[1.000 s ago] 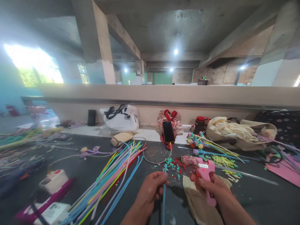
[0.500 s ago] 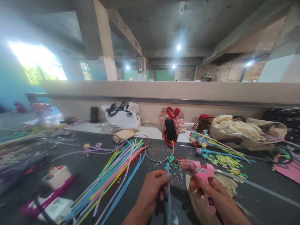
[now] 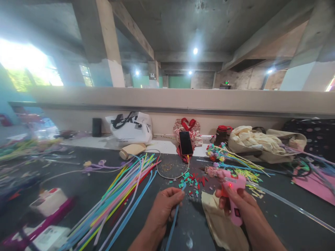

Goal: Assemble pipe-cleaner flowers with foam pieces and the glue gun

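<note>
My left hand (image 3: pixel 167 205) pinches a light blue pipe cleaner (image 3: pixel 174 220) near its top end, and the stem slants down toward the table's front edge. In my right hand (image 3: pixel 244 209) is a pink hot glue gun (image 3: pixel 233 186) with a small red light on. Its nozzle points left, apart from the pipe cleaner, and a long clear glue stick (image 3: pixel 290 200) runs out of its back. Small green and red cut pieces (image 3: pixel 192 180) lie scattered just beyond my left hand. A beige cloth (image 3: pixel 217 219) lies under the glue gun.
A bundle of coloured pipe cleaners (image 3: pixel 125 195) spreads on the left, beside a purple-and-white power strip (image 3: pixel 47 223). Behind stand a phone (image 3: pixel 185 143), a white bag (image 3: pixel 131 129) and a dark bottle (image 3: pixel 222 136). Finished-looking flower stems (image 3: pixel 222 153) and yellow pieces (image 3: pixel 247 176) lie right.
The glue gun has drawn away to the right from the blue pipe cleaner, uncovering more cut pieces. The pipe cleaner, upright before, now leans. The view has turned slightly right.
</note>
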Demonstrator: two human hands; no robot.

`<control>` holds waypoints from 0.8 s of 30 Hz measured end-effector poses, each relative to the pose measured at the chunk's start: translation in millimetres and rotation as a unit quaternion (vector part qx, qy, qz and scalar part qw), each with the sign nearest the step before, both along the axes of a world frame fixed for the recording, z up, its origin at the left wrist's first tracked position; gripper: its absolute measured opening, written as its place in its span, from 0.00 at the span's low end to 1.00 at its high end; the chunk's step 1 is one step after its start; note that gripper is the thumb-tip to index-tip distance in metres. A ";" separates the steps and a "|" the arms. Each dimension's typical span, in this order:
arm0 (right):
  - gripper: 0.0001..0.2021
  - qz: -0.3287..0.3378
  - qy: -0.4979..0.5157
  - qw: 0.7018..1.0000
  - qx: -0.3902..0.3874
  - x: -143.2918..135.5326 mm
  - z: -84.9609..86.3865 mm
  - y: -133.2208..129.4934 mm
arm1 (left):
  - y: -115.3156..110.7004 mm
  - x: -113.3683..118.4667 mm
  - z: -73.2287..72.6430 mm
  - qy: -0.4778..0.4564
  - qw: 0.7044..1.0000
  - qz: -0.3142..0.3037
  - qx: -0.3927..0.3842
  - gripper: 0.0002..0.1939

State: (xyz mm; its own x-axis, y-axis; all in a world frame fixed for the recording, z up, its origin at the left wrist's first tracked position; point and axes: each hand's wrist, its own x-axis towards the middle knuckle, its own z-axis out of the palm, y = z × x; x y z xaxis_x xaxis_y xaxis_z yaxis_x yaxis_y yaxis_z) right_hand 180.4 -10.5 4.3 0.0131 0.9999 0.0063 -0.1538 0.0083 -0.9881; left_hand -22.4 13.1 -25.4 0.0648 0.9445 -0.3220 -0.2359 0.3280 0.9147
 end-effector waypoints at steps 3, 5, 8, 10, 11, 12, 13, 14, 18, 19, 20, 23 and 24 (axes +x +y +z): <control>0.19 0.013 -0.020 1.000 -0.017 -6.0 -10.4 3.4 | 0.5 -0.1 -1.1 -0.005 1.000 0.007 0.004 0.18; 0.20 0.028 -0.040 0.998 -0.025 -8.4 -15.9 5.2 | 1.1 -0.7 -2.4 -0.003 1.000 0.006 0.011 0.18; 0.21 0.039 -0.067 0.997 -0.027 -8.1 -17.1 5.0 | 1.5 -1.2 -3.3 0.006 1.000 0.006 0.023 0.16; 0.21 0.040 -0.076 0.996 -0.023 -6.6 -14.2 3.2 | 1.3 -0.6 -2.9 0.009 1.000 0.006 0.028 0.15; 0.21 0.042 -0.081 0.996 -0.020 -6.1 -12.6 2.1 | 1.0 -0.1 -2.6 0.008 1.000 0.005 0.029 0.15; 0.21 0.048 -0.088 0.995 -0.017 -6.0 -11.3 1.0 | 0.8 0.5 -2.3 0.005 1.000 0.004 0.028 0.15; 0.21 0.060 -0.097 0.993 -0.015 -6.3 -10.5 -0.1 | 0.5 1.1 -2.2 0.002 1.000 0.002 0.026 0.14; 0.22 0.071 -0.108 0.991 -0.015 -7.1 -10.3 -1.1 | 0.4 1.6 -2.4 -0.001 1.000 0.002 0.024 0.14; 0.23 0.080 -0.153 0.985 -0.023 -12.1 -13.5 -3.9 | 1.1 2.0 -5.0 0.001 1.000 0.004 0.025 0.15; 0.23 0.076 -0.162 0.984 -0.022 -12.9 -14.7 -4.3 | 1.4 1.9 -5.7 0.002 1.000 0.003 0.027 0.15; 0.22 0.073 -0.170 0.983 -0.019 -13.4 -16.1 -4.6 | 1.6 1.7 -6.2 0.003 1.000 0.002 0.029 0.15; 0.22 0.068 -0.176 0.982 -0.004 -13.2 -21.0 -4.3 | 1.7 1.5 -6.5 0.010 0.999 0.002 0.032 0.15; 0.22 0.066 -0.175 0.982 -0.001 -13.0 -22.8 -3.8 | 1.6 1.6 -6.3 0.015 0.999 0.004 0.033 0.15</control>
